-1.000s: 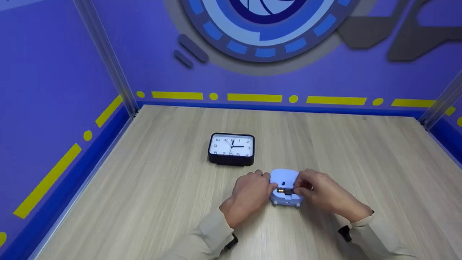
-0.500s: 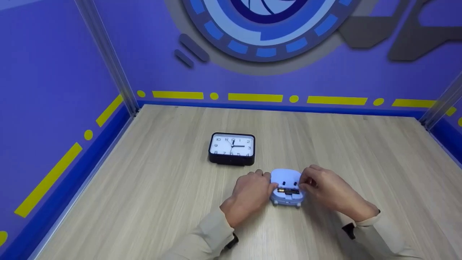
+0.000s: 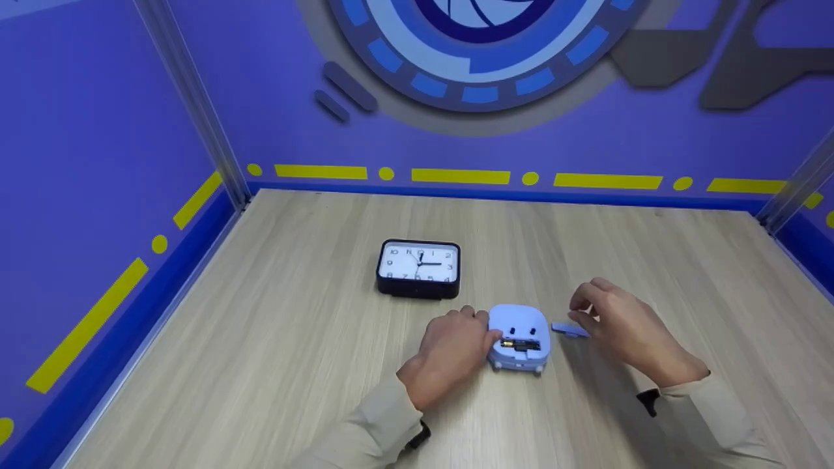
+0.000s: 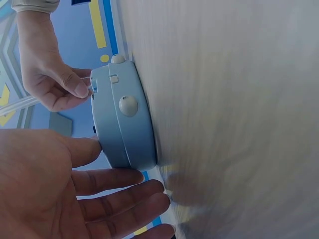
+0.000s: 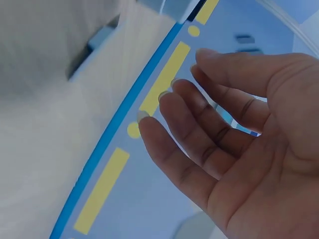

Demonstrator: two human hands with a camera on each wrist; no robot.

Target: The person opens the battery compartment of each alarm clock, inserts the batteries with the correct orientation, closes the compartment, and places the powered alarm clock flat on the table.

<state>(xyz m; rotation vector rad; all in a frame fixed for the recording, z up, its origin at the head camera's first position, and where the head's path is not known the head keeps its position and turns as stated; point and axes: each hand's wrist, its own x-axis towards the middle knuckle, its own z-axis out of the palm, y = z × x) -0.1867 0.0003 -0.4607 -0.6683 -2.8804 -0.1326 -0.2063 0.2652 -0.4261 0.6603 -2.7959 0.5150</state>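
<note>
A light-blue alarm clock (image 3: 519,322) lies on its front, its back turned up with two black knobs. Its battery compartment (image 3: 520,345) is uncovered, and a battery shows inside. My left hand (image 3: 453,352) pinches the clock's left side; in the left wrist view the thumb (image 4: 84,151) presses the back edge and the index finger touches the side below. A small light-blue battery cover (image 3: 569,330) rests on the table right of the clock. Just over it is my right hand (image 3: 622,329), fingers loosely bent and holding nothing in the right wrist view.
Behind the left hand stands a black rectangular clock (image 3: 418,268) with a white face. The wooden table (image 3: 293,260) ends at a purple back wall (image 3: 273,130), with a metal corner post (image 3: 189,98) at the left.
My right hand has moved from the battery compartment to the right and let go of the battery cover, now on the table. My left hand and both clocks stay in place.
</note>
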